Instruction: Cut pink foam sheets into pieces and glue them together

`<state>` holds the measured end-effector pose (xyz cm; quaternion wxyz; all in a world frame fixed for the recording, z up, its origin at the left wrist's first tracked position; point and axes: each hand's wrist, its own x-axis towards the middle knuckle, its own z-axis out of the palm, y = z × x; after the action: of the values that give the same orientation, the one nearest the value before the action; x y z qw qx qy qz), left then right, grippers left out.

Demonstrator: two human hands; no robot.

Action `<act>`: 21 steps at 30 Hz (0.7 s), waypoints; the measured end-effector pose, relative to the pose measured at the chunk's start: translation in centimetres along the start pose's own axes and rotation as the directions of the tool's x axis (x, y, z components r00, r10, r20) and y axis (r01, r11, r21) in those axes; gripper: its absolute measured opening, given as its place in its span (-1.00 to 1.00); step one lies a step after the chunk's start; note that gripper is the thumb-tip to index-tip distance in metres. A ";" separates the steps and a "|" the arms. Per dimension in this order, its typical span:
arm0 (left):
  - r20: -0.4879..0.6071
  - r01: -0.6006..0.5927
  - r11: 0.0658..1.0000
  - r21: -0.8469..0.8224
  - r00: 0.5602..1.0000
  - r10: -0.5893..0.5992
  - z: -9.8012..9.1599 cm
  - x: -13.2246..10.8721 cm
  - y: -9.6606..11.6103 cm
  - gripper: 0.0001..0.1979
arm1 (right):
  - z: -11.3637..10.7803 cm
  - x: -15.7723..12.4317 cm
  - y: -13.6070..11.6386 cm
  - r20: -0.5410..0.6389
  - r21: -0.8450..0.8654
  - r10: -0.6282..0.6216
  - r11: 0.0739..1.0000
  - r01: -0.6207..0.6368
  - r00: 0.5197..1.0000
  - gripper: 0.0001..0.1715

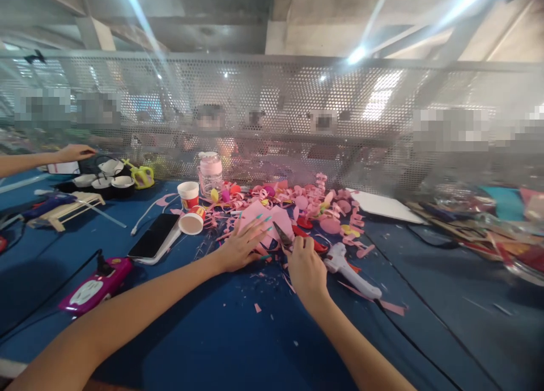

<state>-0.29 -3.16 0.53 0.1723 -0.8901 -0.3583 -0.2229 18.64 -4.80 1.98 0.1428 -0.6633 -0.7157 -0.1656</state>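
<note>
- Pink paper sheet lies on the blue worktop, just in front of a heap of pink scraps.
- We press our left hand flat on the sheet, fingers spread wide, gripping nothing.
- We close our right hand around the red-handled scissors; their dark blades point up-left at the sheet's near edge, between our two hands.
- We see a white glue gun lying just right of our right hand.
- We see a black phone and two paper cups left of the sheet, one upright, one tipped over.
- We see another person's hand far left, well apart from ours.
</note>
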 end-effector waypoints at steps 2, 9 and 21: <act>-0.024 0.008 1.000 0.011 1.000 -0.008 -0.3 0.0 -0.2 -0.49 | 0.0 -0.1 -0.2 -0.005 -0.024 -0.018 1.000 0.018 1.000 -0.78; -0.409 0.068 0.985 0.158 0.913 0.003 -3.1 -1.6 -3.0 -0.65 | -1.0 -1.0 -1.3 -0.026 0.025 0.023 0.999 -0.022 0.999 -0.58; -0.207 0.899 0.194 0.393 0.292 -0.934 -3.6 -11.1 -8.3 -0.40 | -1.2 -2.0 -1.6 -0.125 0.045 -0.053 0.997 0.059 0.991 -0.61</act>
<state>-14.31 -5.40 -0.97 0.1868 -0.4440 -0.8617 -0.1594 17.13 -7.21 2.15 0.1983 -0.6279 -0.7274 -0.1930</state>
